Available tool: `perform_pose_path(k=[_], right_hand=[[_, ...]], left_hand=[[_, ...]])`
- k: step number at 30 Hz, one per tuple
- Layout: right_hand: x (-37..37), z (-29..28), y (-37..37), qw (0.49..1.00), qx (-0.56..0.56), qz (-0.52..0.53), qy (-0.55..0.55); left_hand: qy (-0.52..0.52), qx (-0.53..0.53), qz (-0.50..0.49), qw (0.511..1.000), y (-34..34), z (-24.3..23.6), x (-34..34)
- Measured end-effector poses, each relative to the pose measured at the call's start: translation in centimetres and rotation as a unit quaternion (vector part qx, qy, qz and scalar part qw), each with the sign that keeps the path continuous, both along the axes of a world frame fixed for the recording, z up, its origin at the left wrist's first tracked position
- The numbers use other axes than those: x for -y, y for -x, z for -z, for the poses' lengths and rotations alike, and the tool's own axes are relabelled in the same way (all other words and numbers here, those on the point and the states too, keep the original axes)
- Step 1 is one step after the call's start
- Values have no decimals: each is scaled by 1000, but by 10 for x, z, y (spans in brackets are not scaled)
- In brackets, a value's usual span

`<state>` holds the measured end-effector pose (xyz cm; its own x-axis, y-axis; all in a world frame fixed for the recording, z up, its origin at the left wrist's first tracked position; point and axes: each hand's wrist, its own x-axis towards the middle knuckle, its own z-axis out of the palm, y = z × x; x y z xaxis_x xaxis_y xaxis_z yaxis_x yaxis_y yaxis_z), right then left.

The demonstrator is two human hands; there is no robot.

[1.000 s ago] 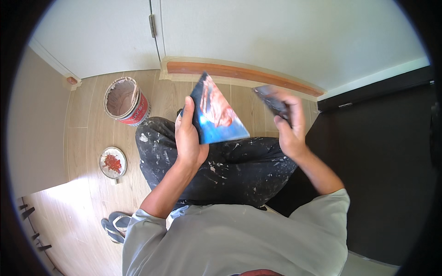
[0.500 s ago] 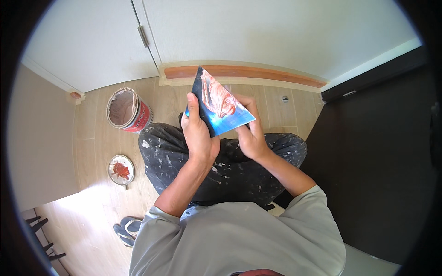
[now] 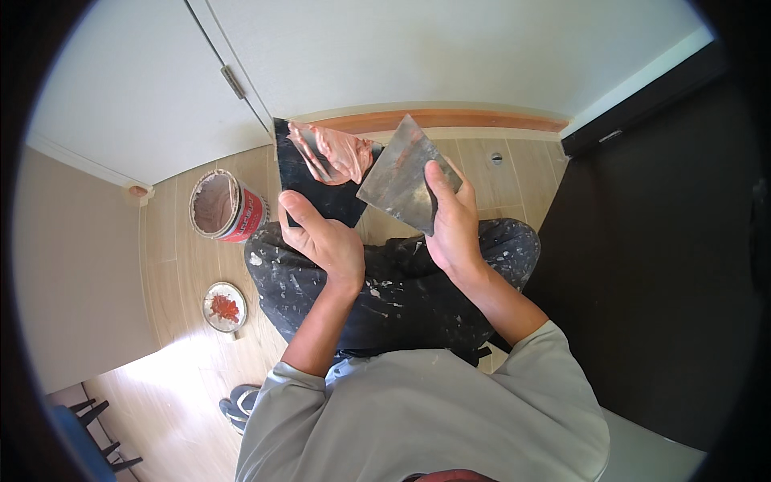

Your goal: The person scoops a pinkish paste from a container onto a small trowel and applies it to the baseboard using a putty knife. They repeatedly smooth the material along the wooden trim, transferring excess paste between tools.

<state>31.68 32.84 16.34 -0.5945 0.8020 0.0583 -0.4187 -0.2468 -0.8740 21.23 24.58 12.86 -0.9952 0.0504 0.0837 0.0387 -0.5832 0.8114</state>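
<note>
My left hand (image 3: 325,245) grips the lower edge of a dark square plate (image 3: 309,186), thumb on top. A pink, creamy mound of putty (image 3: 337,153) is smeared over the plate's upper half. In my right hand (image 3: 455,217) is a thin, flat grey metal scraper (image 3: 404,177), held with the thumb across its face. Its surface is scuffed, with a faint reddish streak near the top corner. The scraper's left corner is close to the plate's right edge; I cannot tell whether they touch.
An open tub of pinkish paste (image 3: 215,206) stands left of my knees, with a round lid (image 3: 224,307) bearing reddish residue nearer me. A wooden strip (image 3: 482,120) edged with tape runs along the wall base. Sandals (image 3: 238,408) lie lower left; a dark panel (image 3: 642,265) borders the right.
The scraper has come away from the plate and turned, showing its grey face instead of a blue-reflecting one. The plate has moved left and tilted flatter, with the putty on it.
</note>
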Motion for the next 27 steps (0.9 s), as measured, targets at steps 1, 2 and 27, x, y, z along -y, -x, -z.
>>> perform_pose_path(k=[1, 2, 27], right_hand=[[0, 1, 2, 1000, 3, -1, -10], [1, 4, 3, 999, 14, 22, -37], [-26, -43, -22, 526, 26, -89, -845]], left_hand=[[-29, -38, 21, 999, -2, -2, 0], [12, -67, 19, 998, -5, -2, -2], [-160, 248, 489, 821, 13, -16, 43]])
